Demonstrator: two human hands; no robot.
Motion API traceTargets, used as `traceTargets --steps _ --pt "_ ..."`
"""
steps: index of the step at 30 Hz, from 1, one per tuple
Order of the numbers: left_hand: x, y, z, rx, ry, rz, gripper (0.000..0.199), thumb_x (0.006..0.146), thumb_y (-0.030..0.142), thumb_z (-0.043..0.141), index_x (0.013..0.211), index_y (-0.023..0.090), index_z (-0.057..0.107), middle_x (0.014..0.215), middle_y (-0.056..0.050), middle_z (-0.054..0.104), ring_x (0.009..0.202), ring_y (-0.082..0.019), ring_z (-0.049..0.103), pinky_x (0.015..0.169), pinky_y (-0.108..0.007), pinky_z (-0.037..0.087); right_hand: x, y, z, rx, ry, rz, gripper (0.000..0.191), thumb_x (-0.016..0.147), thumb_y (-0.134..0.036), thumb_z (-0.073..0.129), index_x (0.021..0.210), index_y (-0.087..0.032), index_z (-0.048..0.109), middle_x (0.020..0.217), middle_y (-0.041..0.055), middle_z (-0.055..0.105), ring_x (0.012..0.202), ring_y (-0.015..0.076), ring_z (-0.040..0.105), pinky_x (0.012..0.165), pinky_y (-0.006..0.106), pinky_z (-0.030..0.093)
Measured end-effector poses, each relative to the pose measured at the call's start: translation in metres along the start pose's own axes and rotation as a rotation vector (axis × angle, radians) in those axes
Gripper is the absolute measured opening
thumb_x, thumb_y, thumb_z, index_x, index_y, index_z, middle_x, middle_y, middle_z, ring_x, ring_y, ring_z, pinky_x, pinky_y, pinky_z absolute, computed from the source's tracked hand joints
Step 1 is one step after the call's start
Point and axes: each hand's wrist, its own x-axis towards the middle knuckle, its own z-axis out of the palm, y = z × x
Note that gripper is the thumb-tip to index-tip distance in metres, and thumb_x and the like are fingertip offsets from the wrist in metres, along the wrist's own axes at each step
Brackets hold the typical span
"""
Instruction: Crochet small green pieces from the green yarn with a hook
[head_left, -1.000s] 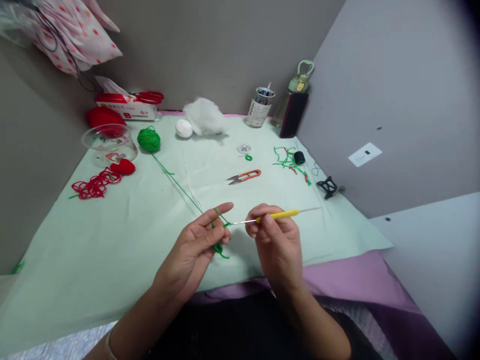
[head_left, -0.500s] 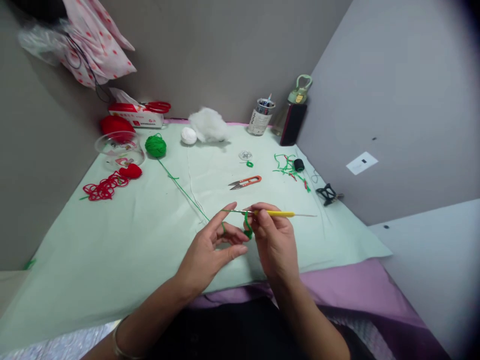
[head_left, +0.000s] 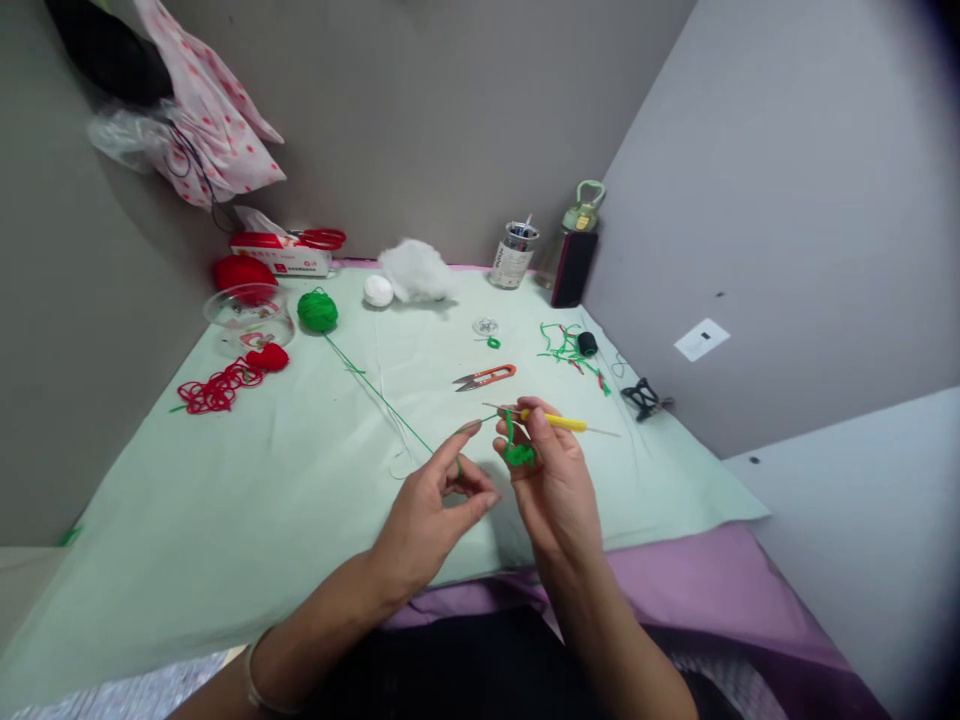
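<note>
A yellow-handled crochet hook (head_left: 568, 423) is pinched between the thumb and fingers of my right hand (head_left: 559, 485), its metal tip pointing left. Green yarn is looped on the shaft, and a small green crochet piece (head_left: 519, 455) hangs below it against the right fingers. My left hand (head_left: 420, 520) is curled, with green yarn (head_left: 390, 408) wrapped round a finger and running over the raised index fingertip to the hook. Its thumb and middle finger come close together. That strand leads back to the green yarn ball (head_left: 317, 311).
Orange thread snips (head_left: 486, 377) lie just beyond my hands. Red yarn (head_left: 214, 388) and a clear plastic bowl (head_left: 247, 318) are at left. White stuffing (head_left: 416, 272), a pen tin (head_left: 514, 256) and a phone (head_left: 575, 269) stand along the back. Green scraps (head_left: 562, 342) lie at right.
The left hand has moved apart from the crochet piece, which now hangs at the right fingers. The hook tip has drawn right, and yarn stretches between the hands. The camera view shifted slightly.
</note>
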Motion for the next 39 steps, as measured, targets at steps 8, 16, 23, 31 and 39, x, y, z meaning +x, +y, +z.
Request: traceTargets --steps 8,16,23,31,39 --pt "0.006 0.015 -0.007 -0.109 0.100 0.038 0.063 0.083 0.032 0.082 0.140 0.019 0.058 0.105 -0.003 0.071 0.102 -0.019 0.068 0.099 -0.034 0.050 -0.007 0.001 0.008 -0.020 -0.008 -0.009 0.033 0.070 -0.044 0.096 0.089 -0.022 0.079 0.077 -0.0013 0.078 0.070 0.0133 0.074 0.071 0.025 0.061" --pt "0.004 0.012 0.002 -0.163 0.109 0.052 0.066 0.079 0.023 0.082 0.140 0.017 0.058 0.081 0.002 0.069 0.086 -0.019 0.068 0.092 -0.036 0.053 -0.010 -0.001 0.018 0.021 0.004 -0.009 0.035 0.069 -0.043 0.097 0.090 -0.023 0.078 0.084 -0.0016 0.079 0.072 0.0147 0.076 0.076 0.029 0.062" --pt "0.005 0.019 -0.002 -0.098 0.117 0.125 0.058 0.080 0.023 0.083 0.134 0.022 0.061 0.097 -0.001 0.071 0.097 -0.020 0.067 0.098 -0.038 0.051 -0.012 -0.005 0.032 0.056 -0.039 -0.023 0.033 0.069 -0.042 0.097 0.089 -0.022 0.080 0.084 -0.0010 0.080 0.076 0.0134 0.077 0.072 0.023 0.062" --pt "0.005 0.019 0.004 -0.130 0.103 0.105 0.065 0.077 0.021 0.081 0.138 0.019 0.059 0.084 0.002 0.063 0.088 -0.018 0.066 0.089 -0.036 0.053 -0.006 -0.014 0.030 0.167 -0.075 0.038 0.030 0.071 -0.035 0.098 0.091 -0.022 0.079 0.092 -0.0032 0.080 0.076 0.0102 0.077 0.074 0.021 0.065" --pt "0.011 0.011 -0.012 -0.044 -0.040 -0.001 0.078 0.077 0.016 0.078 0.150 0.019 0.052 0.087 0.003 0.063 0.077 -0.015 0.064 0.079 -0.032 0.053 0.015 -0.008 0.019 0.264 -0.020 0.172 0.023 0.074 -0.025 0.095 0.087 -0.019 0.077 0.089 -0.0017 0.082 0.081 0.0112 0.079 0.091 0.024 0.065"
